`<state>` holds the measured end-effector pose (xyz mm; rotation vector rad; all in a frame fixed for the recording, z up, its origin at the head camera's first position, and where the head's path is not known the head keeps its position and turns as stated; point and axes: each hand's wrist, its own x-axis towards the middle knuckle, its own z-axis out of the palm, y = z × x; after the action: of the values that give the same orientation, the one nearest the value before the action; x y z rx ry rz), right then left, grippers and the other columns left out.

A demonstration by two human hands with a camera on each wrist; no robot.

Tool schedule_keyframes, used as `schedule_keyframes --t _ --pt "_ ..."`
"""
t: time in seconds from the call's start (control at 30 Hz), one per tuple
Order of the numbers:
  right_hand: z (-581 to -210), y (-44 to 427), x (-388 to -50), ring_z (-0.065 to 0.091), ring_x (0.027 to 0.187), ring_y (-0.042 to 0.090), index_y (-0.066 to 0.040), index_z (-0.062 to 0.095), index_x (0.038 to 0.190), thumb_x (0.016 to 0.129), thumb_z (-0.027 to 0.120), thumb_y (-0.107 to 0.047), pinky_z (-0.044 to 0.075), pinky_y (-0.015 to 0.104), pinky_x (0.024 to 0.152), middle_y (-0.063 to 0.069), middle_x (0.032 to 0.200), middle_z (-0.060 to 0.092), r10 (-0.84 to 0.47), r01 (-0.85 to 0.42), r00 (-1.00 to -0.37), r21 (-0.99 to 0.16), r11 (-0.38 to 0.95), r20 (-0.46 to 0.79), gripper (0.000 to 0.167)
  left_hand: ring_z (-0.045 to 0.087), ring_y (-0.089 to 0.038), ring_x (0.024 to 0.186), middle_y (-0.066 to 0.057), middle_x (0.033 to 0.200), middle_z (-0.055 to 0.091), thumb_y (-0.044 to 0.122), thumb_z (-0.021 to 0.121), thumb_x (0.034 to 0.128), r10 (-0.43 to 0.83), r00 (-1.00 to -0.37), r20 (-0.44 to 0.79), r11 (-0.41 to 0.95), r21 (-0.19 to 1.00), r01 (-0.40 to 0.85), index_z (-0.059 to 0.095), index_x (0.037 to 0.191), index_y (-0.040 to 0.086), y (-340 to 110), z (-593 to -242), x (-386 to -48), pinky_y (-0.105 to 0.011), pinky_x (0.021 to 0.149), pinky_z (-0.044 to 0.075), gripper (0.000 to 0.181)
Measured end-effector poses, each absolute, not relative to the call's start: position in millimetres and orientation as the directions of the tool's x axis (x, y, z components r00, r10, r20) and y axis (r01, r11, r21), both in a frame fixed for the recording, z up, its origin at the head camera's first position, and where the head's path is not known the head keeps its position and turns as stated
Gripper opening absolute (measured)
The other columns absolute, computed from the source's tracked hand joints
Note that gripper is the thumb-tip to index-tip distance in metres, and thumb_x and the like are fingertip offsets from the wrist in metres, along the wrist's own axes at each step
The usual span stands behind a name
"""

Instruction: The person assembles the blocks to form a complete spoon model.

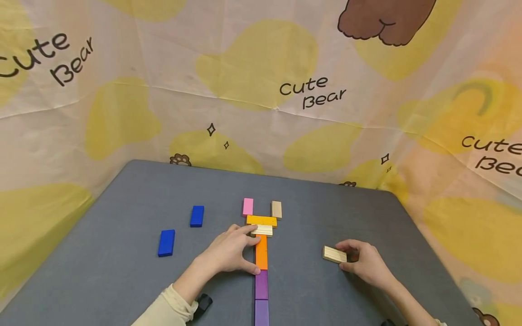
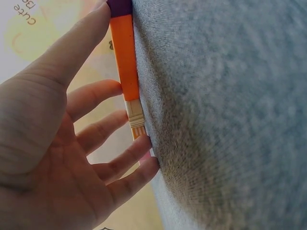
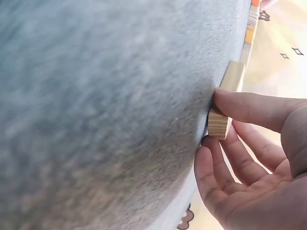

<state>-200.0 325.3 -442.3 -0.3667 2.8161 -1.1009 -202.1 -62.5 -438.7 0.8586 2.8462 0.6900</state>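
Note:
The left hand [image 1: 230, 251] lies along a row of blocks, its fingertips on a light wooden block [image 1: 263, 231] and the orange block [image 1: 261, 253], its thumb at the purple block [image 1: 261, 285]. In the left wrist view the fingers of that hand [image 2: 76, 129] are spread along the orange block [image 2: 124, 57]. To the right, the right hand [image 1: 369, 265] pinches another light wooden block [image 1: 334, 254] by its right end, between thumb and fingers. The right wrist view shows the thumb of this hand [image 3: 254, 158] against the wooden block [image 3: 232, 79], low at the grey surface.
Beyond the row's yellow-orange crosspiece [image 1: 262, 220] stand a pink block [image 1: 248, 207] and a light wooden block [image 1: 276, 209]. Two blue blocks [image 1: 197, 216] lie on the left of the grey table [image 1: 318, 203]. A second purple block [image 1: 262, 312] continues the row towards the front. Patterned cloth hangs behind.

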Motion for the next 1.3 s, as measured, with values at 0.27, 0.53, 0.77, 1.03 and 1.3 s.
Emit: schedule_keyframes --t 0.27,0.53,0.77,1.03,1.3 --pt "-437.8 305.9 -205.4 0.064 0.082 0.018 -0.007 0.071 0.110 0.072 0.086 -0.002 0.053 0.031 0.067 0.002 0.101 0.068 -0.257 -0.221 -0.965 -0.665 0.713 0.045 0.042 0.046 -0.028 0.110 -0.007 0.148 0.044 0.054 0.085 0.0689 0.547 -0.836 0.037 0.739 0.448 0.504 0.066 0.131 0.015 -62.9 -439.3 -202.9 -0.046 0.083 0.047 0.076" --pt "-434.8 269.1 -219.9 0.062 0.089 0.017 -0.013 0.073 0.108 0.073 0.086 -0.002 0.053 0.035 0.074 -0.005 0.101 0.069 -0.276 -0.285 -0.953 -0.664 0.692 0.121 0.039 0.046 -0.027 0.110 -0.006 0.149 0.043 0.054 0.085 0.0687 0.539 -0.842 0.027 0.746 0.450 0.491 0.066 0.132 0.015 -62.4 -438.7 -202.1 -0.046 0.084 0.047 0.076" --pt "-423.4 229.8 -240.9 0.061 0.089 0.020 -0.014 0.074 0.106 0.073 0.085 -0.003 0.053 0.033 0.073 -0.003 0.100 0.069 -0.257 -0.261 -0.958 -0.744 0.616 0.123 0.037 0.046 -0.027 0.110 -0.007 0.149 0.044 0.054 0.085 0.0682 0.530 -0.848 0.019 0.756 0.443 0.482 0.066 0.132 0.016 -61.4 -437.3 -201.9 -0.046 0.084 0.046 0.076" --pt "-420.0 192.1 -270.8 0.060 0.091 0.025 -0.011 0.074 0.107 0.075 0.085 -0.004 0.053 0.035 0.077 0.002 0.098 0.068 -0.241 -0.206 -0.967 -0.819 0.536 0.085 0.034 0.046 -0.026 0.108 -0.006 0.148 0.044 0.057 0.084 0.0681 0.533 -0.846 0.007 0.758 0.439 0.482 0.066 0.131 0.016 -61.4 -438.0 -202.8 -0.043 0.084 0.047 0.077" --pt "-426.7 174.5 -292.3 0.060 0.090 0.023 -0.009 0.074 0.109 0.076 0.084 -0.005 0.052 0.036 0.079 -0.001 0.100 0.068 -0.258 -0.233 -0.961 -0.781 0.580 0.095 0.035 0.046 -0.027 0.111 -0.006 0.149 0.044 0.057 0.083 0.0690 0.532 -0.847 -0.006 0.761 0.442 0.475 0.065 0.132 0.017 -62.1 -437.0 -202.7 -0.045 0.085 0.047 0.077"
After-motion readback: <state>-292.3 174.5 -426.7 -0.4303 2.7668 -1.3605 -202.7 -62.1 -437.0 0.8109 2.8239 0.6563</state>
